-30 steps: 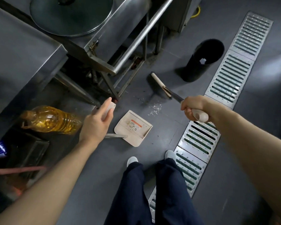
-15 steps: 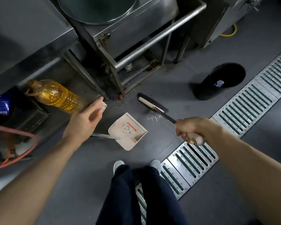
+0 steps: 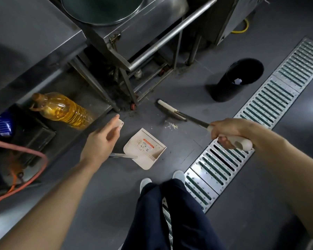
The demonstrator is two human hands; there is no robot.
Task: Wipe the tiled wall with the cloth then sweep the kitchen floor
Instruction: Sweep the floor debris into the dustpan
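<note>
While the right hand (image 3: 229, 130) grips the broom (image 3: 172, 110) by its cream handle, fingers curled round it, the broom head rests on the grey floor (image 3: 98, 204) just beyond a small pile of crumbs (image 3: 171, 125). Left hand (image 3: 101, 141) holds the upright handle of the beige dustpan (image 3: 145, 148), which sits flat on the floor near the crumbs.

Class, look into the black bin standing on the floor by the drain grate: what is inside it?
Inside the black bin one small pale scrap shows near its rim. The rest of the inside is dark, so anything deeper cannot be seen.
</note>
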